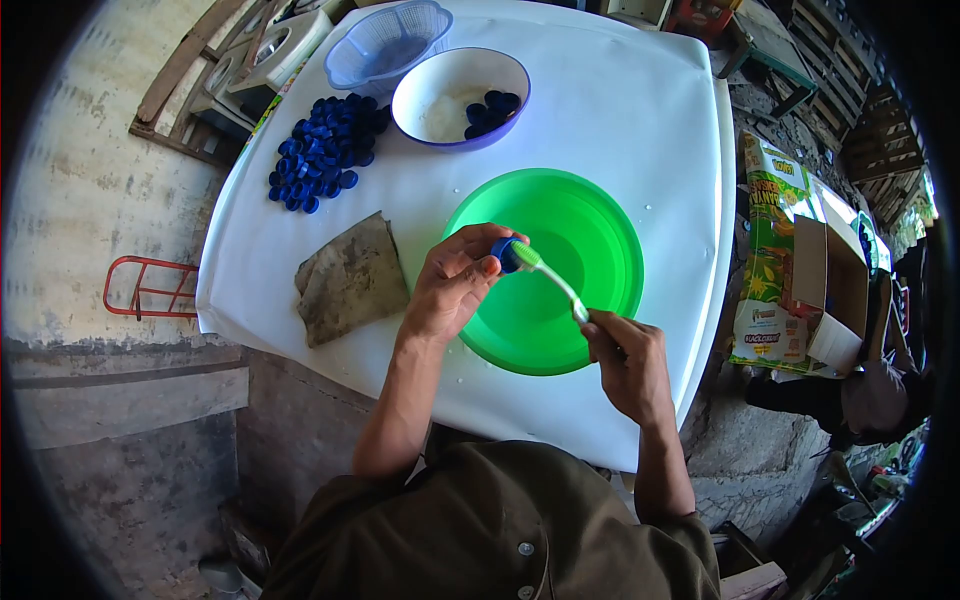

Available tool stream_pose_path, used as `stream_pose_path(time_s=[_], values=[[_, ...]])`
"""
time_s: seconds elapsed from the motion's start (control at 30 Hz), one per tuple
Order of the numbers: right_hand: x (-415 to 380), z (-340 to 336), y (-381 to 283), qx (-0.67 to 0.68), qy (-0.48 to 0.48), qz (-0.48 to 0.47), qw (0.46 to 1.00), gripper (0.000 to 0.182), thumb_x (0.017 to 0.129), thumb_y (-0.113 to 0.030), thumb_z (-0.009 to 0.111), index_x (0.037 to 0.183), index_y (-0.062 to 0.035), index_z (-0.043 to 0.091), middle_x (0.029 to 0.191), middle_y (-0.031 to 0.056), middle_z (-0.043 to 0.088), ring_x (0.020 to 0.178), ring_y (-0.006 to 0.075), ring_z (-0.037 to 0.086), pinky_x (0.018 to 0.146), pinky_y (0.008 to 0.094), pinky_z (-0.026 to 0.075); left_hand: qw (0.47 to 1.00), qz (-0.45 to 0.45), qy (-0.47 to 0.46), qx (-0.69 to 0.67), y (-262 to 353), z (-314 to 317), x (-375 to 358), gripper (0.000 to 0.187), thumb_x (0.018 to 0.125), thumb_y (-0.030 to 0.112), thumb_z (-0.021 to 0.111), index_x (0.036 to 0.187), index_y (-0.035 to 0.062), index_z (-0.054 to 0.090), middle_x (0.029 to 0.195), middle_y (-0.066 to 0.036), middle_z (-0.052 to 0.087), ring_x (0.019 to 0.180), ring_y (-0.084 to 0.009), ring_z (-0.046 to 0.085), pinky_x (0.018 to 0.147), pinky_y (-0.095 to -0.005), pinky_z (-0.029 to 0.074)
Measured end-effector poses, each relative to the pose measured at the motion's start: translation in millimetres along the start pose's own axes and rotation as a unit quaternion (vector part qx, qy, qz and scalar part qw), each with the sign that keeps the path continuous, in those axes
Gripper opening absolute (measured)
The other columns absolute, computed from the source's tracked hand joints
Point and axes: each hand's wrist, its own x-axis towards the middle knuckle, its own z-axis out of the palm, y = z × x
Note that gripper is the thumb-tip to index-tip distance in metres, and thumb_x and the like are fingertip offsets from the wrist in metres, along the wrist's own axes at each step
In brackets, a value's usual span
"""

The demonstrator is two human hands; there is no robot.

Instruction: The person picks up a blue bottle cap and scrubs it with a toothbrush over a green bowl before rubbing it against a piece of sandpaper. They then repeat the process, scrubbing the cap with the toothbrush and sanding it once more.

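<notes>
My left hand (455,280) pinches a blue bottle cap (505,254) above the green basin (620,235). In my right hand (632,365) is a white toothbrush (555,279) with a green bristle head, held by its handle. The bristles touch the cap or its opening; the cap's inside is partly hidden by them. A white bowl with a purple outside (407,108) stands behind the basin, holding several blue caps (490,112) and cloudy liquid. Left of that bowl lies a heap of blue caps (320,150) on the white table cover (600,100).
A pale blue plastic basket (350,60) stands at the back of the table. A dirty grey cloth (350,280) lies left of the basin. To the right are a cardboard box (830,280) and a green-yellow printed sheet (770,250). A red metal frame (135,290) is by the wall.
</notes>
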Motion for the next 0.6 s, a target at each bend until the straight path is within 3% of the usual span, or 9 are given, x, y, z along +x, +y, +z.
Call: stream_pose_path(time_s=[0.43,0.57,0.6], values=[[-3.2,7.5,1.1,0.001,0.019,-0.038,0.999,0.014,0.094,-0.005,0.065,0.103,0.0048,0.067,0.073,0.0206,0.065,0.057,0.0318,0.061,0.054,0.0379,0.046,1.0,0.014,-0.023,0.001,1.7,0.5,2.1,0.039,0.089,0.006,0.07,0.125,0.0061,0.056,0.13,-0.018,0.057,0.115,-0.0219,0.059,0.101,-0.0371,0.046],[-2.5,-2.1,-0.6,0.074,-0.048,0.034,0.996,0.014,0.096,-0.007,0.062,0.103,0.0053,0.067,0.067,0.0174,0.062,0.054,0.0261,0.059,0.053,0.0367,0.046,0.999,0.018,-0.018,0.032,1.0,-1.5,-0.9,0.038,0.086,0.0,0.071,0.121,0.0094,0.058,0.131,-0.019,0.057,0.116,-0.0237,0.059,0.101,-0.0379,0.047],[-1.4,-1.8,0.1,0.068,-0.028,0.024,0.997,0.015,0.097,-0.008,0.061,0.102,0.0053,0.067,0.063,0.0142,0.06,0.053,0.0221,0.059,0.053,0.036,0.045,0.999,0.02,-0.018,0.03,1.2,-1.0,-1.3,0.038,0.085,-0.002,0.071,0.119,0.0099,0.059,0.13,-0.019,0.057,0.115,-0.0237,0.06,0.101,-0.0376,0.047]])
